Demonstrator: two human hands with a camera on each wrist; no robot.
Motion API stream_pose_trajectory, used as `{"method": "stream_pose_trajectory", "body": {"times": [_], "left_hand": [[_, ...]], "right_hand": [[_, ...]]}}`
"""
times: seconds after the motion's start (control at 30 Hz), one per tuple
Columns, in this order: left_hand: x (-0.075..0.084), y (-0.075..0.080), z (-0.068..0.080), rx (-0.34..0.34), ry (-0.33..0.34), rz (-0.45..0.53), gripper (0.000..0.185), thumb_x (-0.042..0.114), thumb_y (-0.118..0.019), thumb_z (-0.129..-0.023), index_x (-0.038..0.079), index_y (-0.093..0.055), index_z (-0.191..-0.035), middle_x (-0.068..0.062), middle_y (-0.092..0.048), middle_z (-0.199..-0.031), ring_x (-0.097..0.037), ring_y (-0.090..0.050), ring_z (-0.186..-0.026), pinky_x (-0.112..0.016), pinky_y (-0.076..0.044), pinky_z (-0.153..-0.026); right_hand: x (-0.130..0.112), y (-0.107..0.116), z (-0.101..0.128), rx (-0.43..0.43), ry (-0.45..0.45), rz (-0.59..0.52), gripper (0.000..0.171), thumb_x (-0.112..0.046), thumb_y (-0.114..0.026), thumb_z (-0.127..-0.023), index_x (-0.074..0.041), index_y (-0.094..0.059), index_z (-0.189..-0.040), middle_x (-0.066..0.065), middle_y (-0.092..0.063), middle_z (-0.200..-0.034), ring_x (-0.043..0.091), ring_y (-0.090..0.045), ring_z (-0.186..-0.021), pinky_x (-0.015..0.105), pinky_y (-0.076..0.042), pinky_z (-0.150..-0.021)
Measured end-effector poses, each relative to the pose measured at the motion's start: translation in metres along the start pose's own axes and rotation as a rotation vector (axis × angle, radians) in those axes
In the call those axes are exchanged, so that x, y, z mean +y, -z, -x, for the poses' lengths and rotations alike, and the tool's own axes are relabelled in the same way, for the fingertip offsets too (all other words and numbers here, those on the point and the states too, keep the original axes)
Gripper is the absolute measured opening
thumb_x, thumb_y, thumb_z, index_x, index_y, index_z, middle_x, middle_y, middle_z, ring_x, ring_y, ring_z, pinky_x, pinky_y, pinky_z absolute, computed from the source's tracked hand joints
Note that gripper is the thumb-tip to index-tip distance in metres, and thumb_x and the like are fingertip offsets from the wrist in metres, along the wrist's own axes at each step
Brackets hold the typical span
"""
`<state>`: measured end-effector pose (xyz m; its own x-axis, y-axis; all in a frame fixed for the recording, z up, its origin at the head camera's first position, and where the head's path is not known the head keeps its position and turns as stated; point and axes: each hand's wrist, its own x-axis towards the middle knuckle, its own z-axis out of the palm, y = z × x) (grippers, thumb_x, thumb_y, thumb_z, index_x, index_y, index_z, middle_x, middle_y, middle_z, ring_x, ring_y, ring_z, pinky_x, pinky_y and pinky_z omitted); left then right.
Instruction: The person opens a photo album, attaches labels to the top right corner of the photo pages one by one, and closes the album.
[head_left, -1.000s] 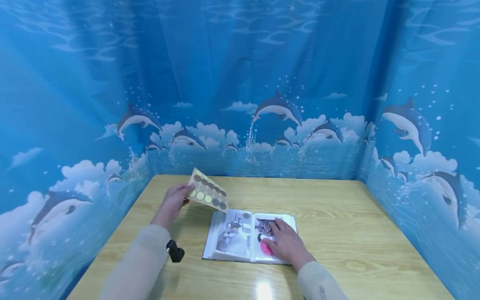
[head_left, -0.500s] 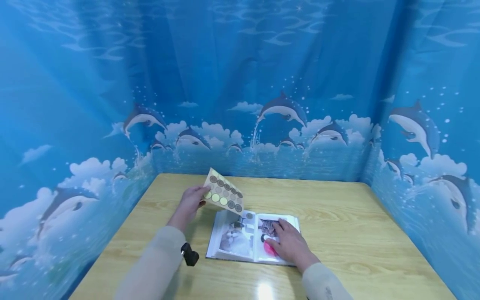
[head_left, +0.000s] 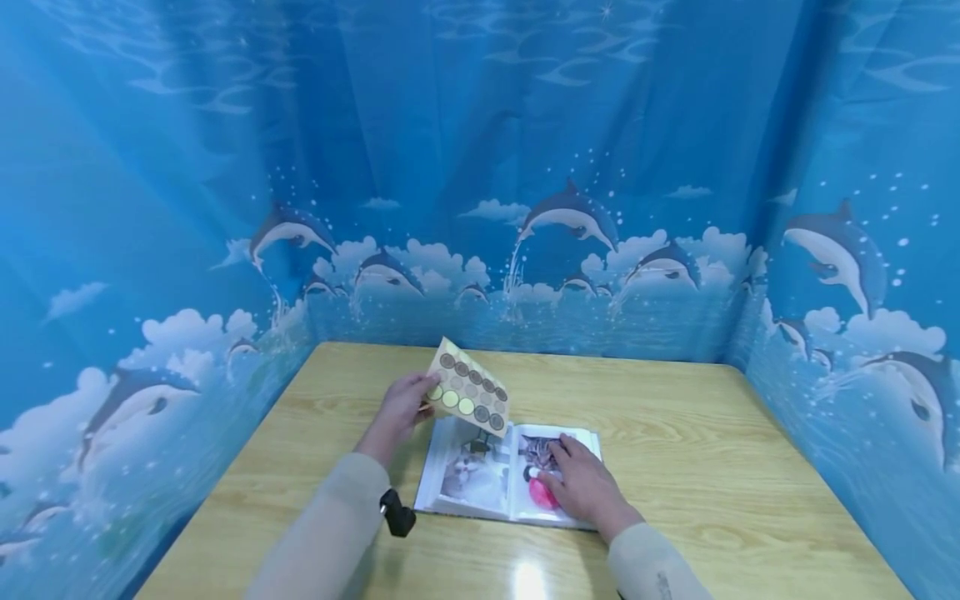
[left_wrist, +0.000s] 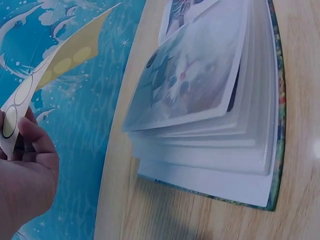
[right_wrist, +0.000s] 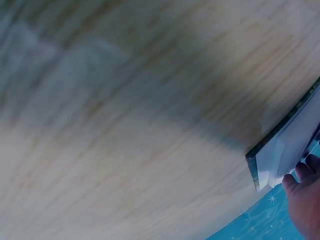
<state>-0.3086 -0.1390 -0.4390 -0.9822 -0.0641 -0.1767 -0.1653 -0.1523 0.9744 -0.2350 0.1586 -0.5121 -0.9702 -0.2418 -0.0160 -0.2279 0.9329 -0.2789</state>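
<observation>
An open photo album (head_left: 480, 479) with cat pictures lies on the wooden table (head_left: 675, 450). My left hand (head_left: 405, 404) pinches the edge of a yellow sticker sheet (head_left: 468, 398) covered in round dots and holds it tilted above the album's left page. The left wrist view shows that sheet (left_wrist: 60, 60) between thumb and fingers (left_wrist: 30, 150), with the album (left_wrist: 210, 110) thick with pages beside it. My right hand (head_left: 581, 483) rests flat on the right page, fingers straight, next to a pink shape (head_left: 542, 493). The right wrist view catches the album's corner (right_wrist: 285, 150).
Blue dolphin-print curtains (head_left: 525, 208) wall the table on the left, back and right. Bare wood stretches to the right of the album (head_left: 712, 417) and along the front edge. A small black camera (head_left: 397, 512) hangs on my left wrist.
My left hand has carried the sticker sheet rightward, from beside the album to above its left page. The right hand stays on the right page.
</observation>
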Motion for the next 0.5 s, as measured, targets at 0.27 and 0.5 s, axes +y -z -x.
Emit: {"method": "stream_pose_trajectory", "body": {"times": [0.27,0.5], "left_hand": [[-0.005,-0.010,0.005,0.000,-0.020,-0.012,0.017,0.020,-0.066,-0.096,0.005,-0.064,-0.089,-0.001,-0.055,-0.078,-0.013,-0.049,-0.070,-0.023,-0.044,-0.063],[-0.009,-0.023,0.010,-0.014,-0.008,-0.022,0.019,0.021,-0.064,-0.097,0.004,-0.064,-0.091,-0.002,-0.058,-0.078,-0.014,-0.050,-0.071,-0.026,-0.045,-0.067]], "right_hand": [[-0.001,0.003,-0.005,0.018,-0.010,-0.026,0.063,-0.046,-0.052,-0.100,-0.002,-0.047,-0.145,0.022,-0.033,-0.155,0.039,-0.030,-0.143,0.053,-0.025,-0.117],[-0.001,0.011,-0.010,0.061,-0.015,-0.100,0.061,-0.046,-0.050,-0.101,-0.003,-0.049,-0.144,0.023,-0.034,-0.155,0.042,-0.030,-0.142,0.057,-0.025,-0.116]]}}
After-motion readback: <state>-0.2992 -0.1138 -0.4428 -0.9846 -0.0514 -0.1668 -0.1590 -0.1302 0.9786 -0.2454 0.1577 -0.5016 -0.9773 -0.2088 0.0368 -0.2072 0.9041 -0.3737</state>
